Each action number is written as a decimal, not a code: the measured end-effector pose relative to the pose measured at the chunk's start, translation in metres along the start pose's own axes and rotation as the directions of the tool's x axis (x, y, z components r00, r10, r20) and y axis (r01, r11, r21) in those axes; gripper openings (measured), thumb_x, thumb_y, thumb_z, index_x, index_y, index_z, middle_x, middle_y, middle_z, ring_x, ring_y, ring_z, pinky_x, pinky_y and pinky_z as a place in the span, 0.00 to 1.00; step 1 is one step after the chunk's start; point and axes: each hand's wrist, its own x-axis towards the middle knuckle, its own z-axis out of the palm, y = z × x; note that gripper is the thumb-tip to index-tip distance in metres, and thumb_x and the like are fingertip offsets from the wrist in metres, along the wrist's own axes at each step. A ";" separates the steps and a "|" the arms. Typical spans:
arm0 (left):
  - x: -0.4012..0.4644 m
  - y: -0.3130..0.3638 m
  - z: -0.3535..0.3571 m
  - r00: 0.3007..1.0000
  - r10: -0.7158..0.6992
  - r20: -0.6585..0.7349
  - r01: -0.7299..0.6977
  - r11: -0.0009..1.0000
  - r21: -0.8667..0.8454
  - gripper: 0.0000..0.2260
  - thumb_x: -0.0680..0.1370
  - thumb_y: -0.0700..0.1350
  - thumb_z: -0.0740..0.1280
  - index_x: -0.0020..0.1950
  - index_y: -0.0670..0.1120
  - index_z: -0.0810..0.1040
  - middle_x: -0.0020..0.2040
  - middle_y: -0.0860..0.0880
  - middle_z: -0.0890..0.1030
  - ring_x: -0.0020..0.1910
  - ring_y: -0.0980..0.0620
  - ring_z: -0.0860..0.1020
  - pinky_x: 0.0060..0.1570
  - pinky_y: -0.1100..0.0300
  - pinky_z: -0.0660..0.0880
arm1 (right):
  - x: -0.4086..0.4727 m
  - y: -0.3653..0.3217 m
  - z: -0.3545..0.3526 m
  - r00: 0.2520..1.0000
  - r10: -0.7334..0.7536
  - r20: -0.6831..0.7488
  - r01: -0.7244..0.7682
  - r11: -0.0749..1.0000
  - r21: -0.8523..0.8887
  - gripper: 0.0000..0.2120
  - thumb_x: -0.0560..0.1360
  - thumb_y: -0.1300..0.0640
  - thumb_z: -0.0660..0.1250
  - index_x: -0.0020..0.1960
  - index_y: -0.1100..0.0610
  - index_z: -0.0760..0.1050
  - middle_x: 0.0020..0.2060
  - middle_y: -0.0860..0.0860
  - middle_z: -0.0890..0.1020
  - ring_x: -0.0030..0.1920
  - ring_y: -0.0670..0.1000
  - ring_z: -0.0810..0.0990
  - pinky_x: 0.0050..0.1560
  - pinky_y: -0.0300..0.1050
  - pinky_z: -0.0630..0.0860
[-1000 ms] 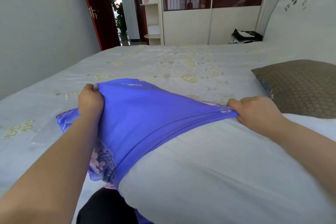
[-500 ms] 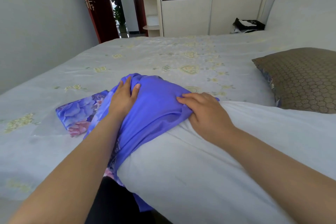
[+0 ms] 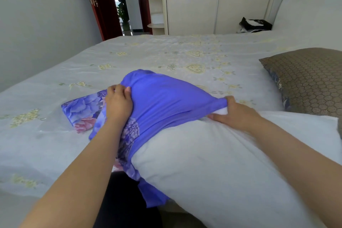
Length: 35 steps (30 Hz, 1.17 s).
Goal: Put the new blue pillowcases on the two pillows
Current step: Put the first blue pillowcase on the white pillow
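Head view. A white pillow (image 3: 231, 163) lies on the bed (image 3: 166, 55), its far end inside a blue pillowcase (image 3: 166, 102); most of the pillow is bare. The left hand (image 3: 118, 103) bunches the case's cloth in curled fingers at the left side of the covered end. The right hand (image 3: 235, 114) pinches the hem at the right corner, where a bit of white filling shows. A 2nd pillowcase (image 3: 81, 111), folded and floral, lies flat just left of the left hand. A 2nd pillow (image 3: 311, 81), brown-covered, rests at the right near the headboard.

Handling, as judged: the case is thin, limp, probably smooth and slippery, so it gathers and slides rather than holding shape; the pillow is light, soft and compressible. Best hold is on the hem at both open corners, drawing towards the body while the pillow's corners are pushed in.
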 end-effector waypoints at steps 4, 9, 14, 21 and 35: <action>-0.008 -0.010 0.002 0.951 -0.173 0.257 0.124 0.973 0.194 0.25 0.80 0.58 0.56 0.63 0.37 0.64 0.60 0.34 0.75 0.59 0.35 0.74 0.54 0.47 0.68 | 0.000 -0.020 -0.018 0.976 -0.213 -0.050 0.208 0.975 -0.083 0.22 0.76 0.40 0.60 0.66 0.48 0.68 0.61 0.51 0.77 0.60 0.55 0.75 0.53 0.47 0.71; 0.008 -0.007 -0.017 0.926 -0.253 0.281 0.228 0.966 0.119 0.21 0.82 0.51 0.54 0.64 0.33 0.66 0.63 0.30 0.72 0.63 0.35 0.71 0.58 0.48 0.66 | 0.033 -0.061 -0.075 0.848 -0.396 -0.352 0.219 0.867 -0.448 0.15 0.78 0.44 0.57 0.58 0.51 0.74 0.53 0.55 0.81 0.56 0.57 0.77 0.55 0.49 0.64; -0.013 0.012 -0.002 0.918 -0.306 0.251 0.351 0.922 -0.162 0.13 0.82 0.45 0.57 0.59 0.36 0.69 0.57 0.35 0.74 0.61 0.38 0.72 0.55 0.54 0.65 | 0.086 -0.077 -0.082 0.839 -0.159 -0.520 -0.055 0.927 -0.372 0.16 0.78 0.55 0.59 0.63 0.59 0.72 0.59 0.60 0.74 0.61 0.61 0.70 0.61 0.53 0.64; -0.054 -0.011 0.004 0.950 -0.209 0.232 0.245 0.960 -0.138 0.17 0.80 0.50 0.61 0.33 0.46 0.64 0.29 0.51 0.70 0.36 0.47 0.71 0.39 0.58 0.63 | 0.021 -0.094 0.026 0.972 -0.087 -0.220 0.103 0.993 0.062 0.25 0.78 0.37 0.52 0.46 0.57 0.75 0.48 0.61 0.77 0.53 0.62 0.75 0.50 0.50 0.70; -0.075 0.024 -0.025 0.973 0.004 0.233 0.079 0.934 -0.348 0.11 0.77 0.49 0.66 0.37 0.45 0.76 0.30 0.53 0.74 0.28 0.59 0.70 0.34 0.67 0.68 | -0.041 -0.096 0.089 0.988 0.055 -0.147 0.063 0.715 0.696 0.15 0.73 0.49 0.69 0.31 0.52 0.71 0.29 0.49 0.77 0.34 0.53 0.77 0.38 0.45 0.73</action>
